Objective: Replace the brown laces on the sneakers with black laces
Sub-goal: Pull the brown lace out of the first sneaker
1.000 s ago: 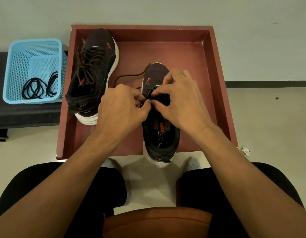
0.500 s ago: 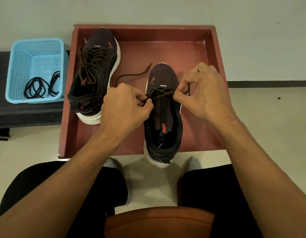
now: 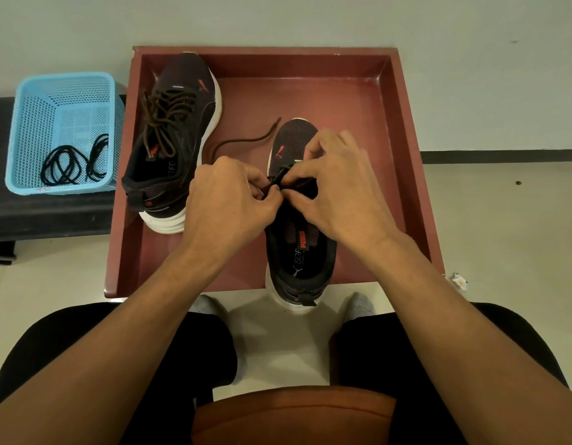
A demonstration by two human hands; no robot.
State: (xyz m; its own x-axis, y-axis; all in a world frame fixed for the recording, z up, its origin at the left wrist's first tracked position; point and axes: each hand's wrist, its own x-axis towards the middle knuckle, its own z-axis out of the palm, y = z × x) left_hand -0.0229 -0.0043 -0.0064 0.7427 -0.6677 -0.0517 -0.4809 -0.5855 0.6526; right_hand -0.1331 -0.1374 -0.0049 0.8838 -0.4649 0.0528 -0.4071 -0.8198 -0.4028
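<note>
A plain pale wall (image 3: 310,17) fills 12 o'clock. At 3 o'clock, 1 dark skirting strip (image 3: 503,155) meets the glossy cream floor (image 3: 503,236). A low black bench (image 3: 53,213) stands at 9 o'clock. The light is soft and even.

We see a red tray (image 3: 406,123) with raised walls set against a pale wall (image 3: 471,75). Just beside it on the left, a blue perforated basket (image 3: 31,123) stands on a black bench (image 3: 53,216). A dark stripe (image 3: 503,155) runs along the foot of the wall above the light floor (image 3: 503,236), where a small dark spot (image 3: 518,183) and a crumpled scrap (image 3: 459,281) lie to the right of the tray. Below, we see black trousers (image 3: 406,364), two grey socks (image 3: 358,306), and an orange-brown surface (image 3: 294,412) at the bottom edge.
</note>
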